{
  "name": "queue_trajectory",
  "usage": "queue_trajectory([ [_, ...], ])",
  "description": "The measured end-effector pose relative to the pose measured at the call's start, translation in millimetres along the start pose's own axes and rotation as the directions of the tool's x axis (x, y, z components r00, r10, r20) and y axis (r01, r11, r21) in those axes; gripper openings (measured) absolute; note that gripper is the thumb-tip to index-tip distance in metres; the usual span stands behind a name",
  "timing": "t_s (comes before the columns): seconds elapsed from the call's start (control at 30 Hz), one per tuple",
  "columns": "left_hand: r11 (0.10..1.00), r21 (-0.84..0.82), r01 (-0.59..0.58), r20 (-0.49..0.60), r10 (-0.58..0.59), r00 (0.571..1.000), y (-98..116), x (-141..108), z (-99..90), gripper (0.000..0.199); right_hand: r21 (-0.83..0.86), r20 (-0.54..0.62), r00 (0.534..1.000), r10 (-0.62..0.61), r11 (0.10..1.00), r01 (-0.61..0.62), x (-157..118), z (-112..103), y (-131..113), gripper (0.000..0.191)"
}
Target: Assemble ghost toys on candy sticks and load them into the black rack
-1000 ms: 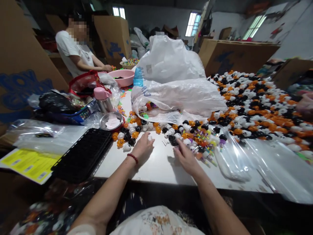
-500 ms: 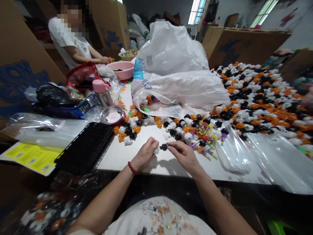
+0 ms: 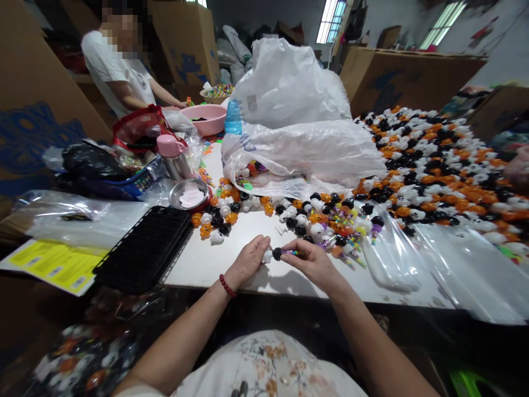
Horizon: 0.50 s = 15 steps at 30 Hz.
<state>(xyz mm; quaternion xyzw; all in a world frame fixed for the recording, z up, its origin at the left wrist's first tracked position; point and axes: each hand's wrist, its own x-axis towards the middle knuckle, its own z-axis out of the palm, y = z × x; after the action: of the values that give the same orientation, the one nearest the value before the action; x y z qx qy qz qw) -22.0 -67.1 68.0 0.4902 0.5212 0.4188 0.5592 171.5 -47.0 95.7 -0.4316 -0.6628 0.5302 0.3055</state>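
Above the front of the white table [image 3: 185, 273], my two hands meet. My left hand [image 3: 247, 262], with a red bead bracelet [image 3: 226, 285] at the wrist, is closed on a small white plastic piece [image 3: 266, 257], mostly hidden by the fingers. A thin purple and multicoloured stick [image 3: 290, 252] with a round black head [image 3: 276, 253] is pinched in my right hand [image 3: 311, 262]. The black head is right beside the white piece; whether they touch I cannot tell. Just beyond lie similar coloured sticks [image 3: 351, 234] among loose orange, black and white heads [image 3: 303, 220].
A large white plastic bag [image 3: 297, 143] lies across the table's middle. Right of it rises a heap of toy heads [image 3: 438, 160], with clear bags [image 3: 390, 259] in front. Black trays [image 3: 142, 248], a metal bowl [image 3: 189, 194] and a flask [image 3: 173, 157] stand left. A co-worker [image 3: 119, 77] sits beyond.
The dark, ridged-looking piece between my hands now shows as a round black head. More of the coloured stick is visible, and my right fingers sit farther from the head.
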Motion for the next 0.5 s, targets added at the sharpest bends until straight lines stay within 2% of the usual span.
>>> queue_trajectory([
  [0.13,1.0,0.007,0.029,-0.004,-0.029,1.0,0.4,-1.6,4.0,0.051,0.042,0.016,1.0,0.01,0.999,-0.011,0.2,4.3,1.7,0.027],
  [0.3,0.991,-0.088,0.102,-0.015,-0.104,0.994,-2.2,-5.3,17.6,0.053,0.134,0.015,0.999,0.032,0.99,-0.034,-2.8,24.2,6.6,0.03],
  [0.37,0.994,-0.058,0.09,-0.043,-0.093,0.995,-4.0,-6.1,22.5,0.052,0.139,0.013,0.999,0.042,0.989,-0.043,-3.8,28.8,9.0,0.032],
  [0.43,0.998,0.028,0.053,-0.077,-0.051,0.996,-6.3,-5.8,22.7,0.05,0.107,-0.005,0.999,0.043,0.993,-0.042,-3.8,22.3,11.1,0.034],
  [0.5,0.99,0.139,0.01,-0.128,0.008,0.992,-9.5,-4.4,15.3,0.047,0.069,-0.113,0.992,0.05,0.997,-0.042,-1.5,0.2,14.1,0.037],
])
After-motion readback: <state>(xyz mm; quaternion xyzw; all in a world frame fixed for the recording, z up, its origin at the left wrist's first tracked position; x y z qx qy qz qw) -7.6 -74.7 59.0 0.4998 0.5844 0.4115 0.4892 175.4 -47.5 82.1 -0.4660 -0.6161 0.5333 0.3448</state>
